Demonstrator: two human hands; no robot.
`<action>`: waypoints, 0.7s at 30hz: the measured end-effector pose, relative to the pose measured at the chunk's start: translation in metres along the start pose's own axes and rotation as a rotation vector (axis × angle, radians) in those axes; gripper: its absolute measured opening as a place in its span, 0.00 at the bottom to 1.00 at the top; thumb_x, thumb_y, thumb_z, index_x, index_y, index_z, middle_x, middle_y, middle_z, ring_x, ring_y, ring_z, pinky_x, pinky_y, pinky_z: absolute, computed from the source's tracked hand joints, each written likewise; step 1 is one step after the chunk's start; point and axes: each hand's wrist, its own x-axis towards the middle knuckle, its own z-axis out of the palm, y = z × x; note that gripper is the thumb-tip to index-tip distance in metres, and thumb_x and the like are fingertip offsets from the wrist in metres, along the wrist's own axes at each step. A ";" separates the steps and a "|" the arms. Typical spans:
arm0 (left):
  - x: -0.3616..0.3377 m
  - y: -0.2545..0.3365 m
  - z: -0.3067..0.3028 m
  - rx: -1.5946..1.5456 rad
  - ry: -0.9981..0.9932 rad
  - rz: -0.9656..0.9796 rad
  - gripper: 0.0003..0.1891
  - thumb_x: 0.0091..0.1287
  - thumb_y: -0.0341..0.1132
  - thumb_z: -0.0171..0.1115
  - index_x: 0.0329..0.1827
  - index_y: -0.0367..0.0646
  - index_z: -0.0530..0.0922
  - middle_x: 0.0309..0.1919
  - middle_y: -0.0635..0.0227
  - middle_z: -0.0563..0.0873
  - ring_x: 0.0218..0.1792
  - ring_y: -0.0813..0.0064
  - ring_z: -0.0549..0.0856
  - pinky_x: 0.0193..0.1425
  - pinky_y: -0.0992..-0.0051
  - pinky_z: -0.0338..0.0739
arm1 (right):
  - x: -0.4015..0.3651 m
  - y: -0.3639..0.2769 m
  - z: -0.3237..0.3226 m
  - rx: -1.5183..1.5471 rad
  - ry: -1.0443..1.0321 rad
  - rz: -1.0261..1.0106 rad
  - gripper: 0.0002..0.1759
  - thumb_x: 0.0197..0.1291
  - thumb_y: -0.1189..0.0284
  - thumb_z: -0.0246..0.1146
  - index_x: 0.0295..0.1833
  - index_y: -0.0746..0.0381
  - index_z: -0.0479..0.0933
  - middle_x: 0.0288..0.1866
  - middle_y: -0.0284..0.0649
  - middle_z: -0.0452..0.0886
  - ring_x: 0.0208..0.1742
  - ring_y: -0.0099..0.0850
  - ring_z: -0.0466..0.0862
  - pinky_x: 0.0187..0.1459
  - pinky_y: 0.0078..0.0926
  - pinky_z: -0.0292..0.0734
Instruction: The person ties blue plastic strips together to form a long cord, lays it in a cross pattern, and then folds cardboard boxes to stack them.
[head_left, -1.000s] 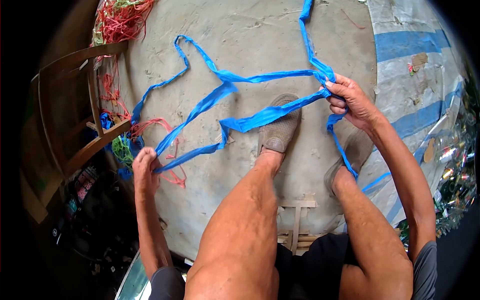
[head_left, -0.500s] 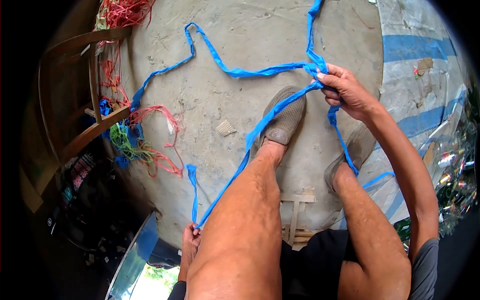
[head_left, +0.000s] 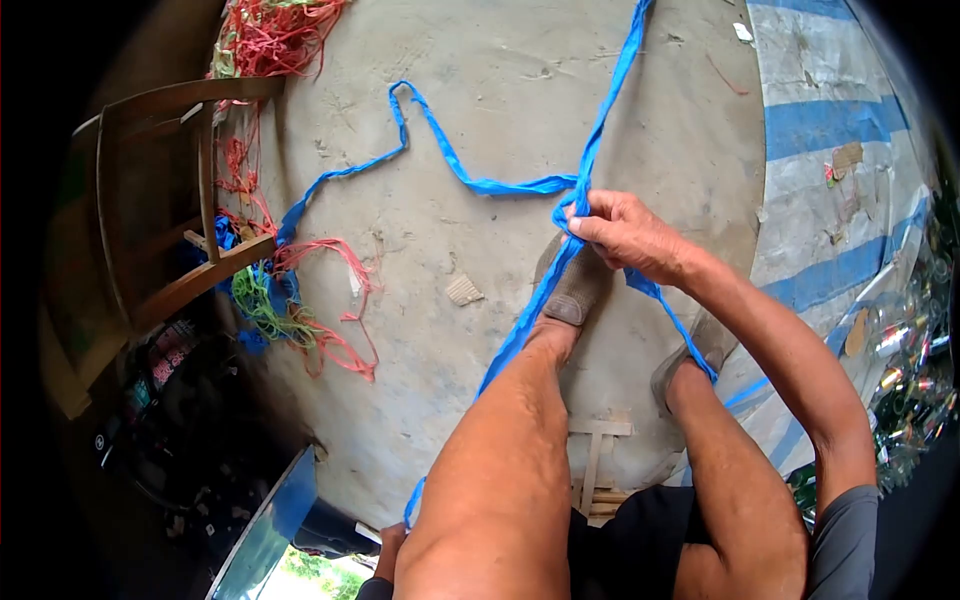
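Observation:
My right hand point(head_left: 632, 235) is closed on a long blue plastic strip point(head_left: 530, 310), pinching it at a knot-like crossing above my shoe point(head_left: 580, 285). From this crossing one length runs up out of view, another goes left across the ground, and a tail hangs below the hand toward my other foot. A further length stretches tight down to my raised leg and passes behind it. At the lower left, my left hand point(head_left: 391, 548) is mostly hidden behind my knee, with the blue strip reaching down to its fingers.
A wooden frame point(head_left: 165, 300) stands at left beside tangled red string point(head_left: 275, 35) and green string point(head_left: 265, 305). A blue-and-white striped sheet point(head_left: 825, 200) covers the ground at right, near a pile of shiny bottles point(head_left: 900, 370). A cardboard scrap point(head_left: 464, 290) lies on the ground.
My right hand has moved left and down with the crossing of the strip. The upper length is now straight and taut. My left hand has gone lower, largely behind the knee.

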 end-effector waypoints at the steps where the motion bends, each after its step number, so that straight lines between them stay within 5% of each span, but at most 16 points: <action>1: 0.003 0.005 0.003 0.075 0.081 0.049 0.11 0.73 0.38 0.59 0.34 0.41 0.77 0.24 0.69 0.80 0.21 0.68 0.78 0.34 0.64 0.77 | 0.001 0.000 0.003 -0.006 0.012 0.007 0.10 0.70 0.64 0.63 0.46 0.59 0.79 0.30 0.25 0.73 0.26 0.15 0.67 0.26 0.19 0.62; 5: 0.030 0.124 0.019 0.143 0.341 0.602 0.11 0.70 0.38 0.62 0.36 0.38 0.81 0.27 0.67 0.85 0.22 0.66 0.83 0.40 0.63 0.81 | 0.003 0.000 0.013 -0.007 0.061 0.030 0.09 0.69 0.64 0.63 0.44 0.60 0.78 0.31 0.26 0.73 0.26 0.16 0.67 0.26 0.21 0.62; 6: 0.013 0.193 0.028 0.151 0.364 0.793 0.15 0.67 0.39 0.64 0.45 0.33 0.84 0.38 0.57 0.89 0.40 0.58 0.89 0.53 0.60 0.82 | 0.004 0.003 0.013 0.008 0.058 0.037 0.09 0.69 0.65 0.63 0.44 0.59 0.78 0.31 0.26 0.74 0.26 0.16 0.67 0.26 0.21 0.61; 7: -0.036 0.264 0.041 0.067 0.325 1.006 0.16 0.68 0.38 0.64 0.49 0.34 0.84 0.45 0.53 0.89 0.51 0.58 0.87 0.58 0.62 0.81 | 0.005 0.004 0.013 0.025 0.056 0.042 0.09 0.69 0.65 0.63 0.44 0.59 0.78 0.31 0.27 0.74 0.26 0.16 0.67 0.26 0.21 0.61; 10: -0.191 0.449 0.073 -0.038 0.446 1.512 0.17 0.69 0.35 0.65 0.57 0.35 0.81 0.44 0.55 0.87 0.49 0.58 0.86 0.57 0.64 0.79 | 0.007 0.001 0.016 0.029 0.077 0.060 0.08 0.69 0.66 0.63 0.44 0.59 0.78 0.31 0.26 0.74 0.26 0.15 0.67 0.25 0.20 0.60; 12: -0.244 0.539 0.083 -0.144 0.373 1.614 0.17 0.69 0.32 0.64 0.59 0.38 0.81 0.42 0.55 0.87 0.46 0.57 0.86 0.53 0.62 0.79 | 0.007 -0.003 0.021 0.041 0.096 0.059 0.08 0.71 0.65 0.64 0.45 0.59 0.78 0.25 0.24 0.70 0.23 0.15 0.65 0.24 0.19 0.58; 14: -0.275 0.599 0.087 -0.101 0.508 1.687 0.20 0.68 0.32 0.64 0.63 0.41 0.79 0.44 0.54 0.88 0.45 0.53 0.86 0.51 0.59 0.80 | 0.007 -0.004 0.021 0.047 0.101 0.044 0.07 0.71 0.66 0.63 0.45 0.58 0.78 0.25 0.24 0.70 0.23 0.15 0.65 0.24 0.19 0.58; 18: -0.290 0.658 0.088 0.146 0.570 1.623 0.21 0.68 0.33 0.63 0.65 0.47 0.77 0.45 0.53 0.88 0.49 0.49 0.87 0.52 0.55 0.81 | 0.009 -0.004 0.023 0.058 0.133 0.035 0.06 0.71 0.67 0.63 0.45 0.57 0.78 0.26 0.24 0.70 0.23 0.14 0.65 0.23 0.18 0.57; 21: -0.273 0.668 0.092 0.236 0.693 1.652 0.16 0.68 0.35 0.63 0.58 0.46 0.81 0.47 0.51 0.88 0.49 0.48 0.87 0.52 0.53 0.82 | 0.011 -0.001 0.021 0.098 0.102 0.033 0.06 0.71 0.67 0.63 0.46 0.57 0.78 0.27 0.23 0.71 0.23 0.14 0.65 0.23 0.18 0.57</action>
